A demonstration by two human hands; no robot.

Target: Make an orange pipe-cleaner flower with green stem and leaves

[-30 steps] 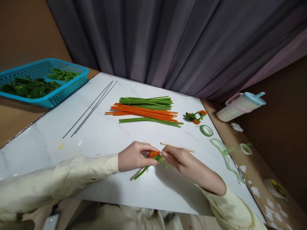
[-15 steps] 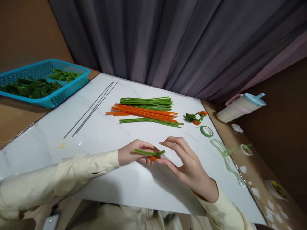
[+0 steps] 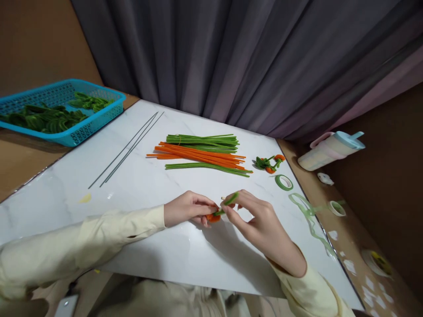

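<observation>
My left hand (image 3: 191,208) is closed around a small coiled orange pipe-cleaner piece (image 3: 213,217) above the white board. A green pipe cleaner (image 3: 231,198) rises from the orange piece toward the right. My right hand (image 3: 253,213) pinches that green length between thumb and fingers, close beside the left fingertips. Beyond the hands lie a bundle of orange pipe cleaners (image 3: 201,155), a tied green bundle (image 3: 205,141) behind it and a thinner group of green ones (image 3: 208,167) in front.
Small orange-and-green pieces (image 3: 268,163) lie by a roll of green tape (image 3: 283,182). Dark wire stems (image 3: 127,149) rest at left, near a blue basket (image 3: 74,136) of green leaf shapes. A tumbler (image 3: 330,150) stands at right, with loose green ribbon (image 3: 310,220) nearer.
My right hand has closed on the green pipe cleaner, which pointed left across my left hand and now points up and right. My left hand keeps the orange piece.
</observation>
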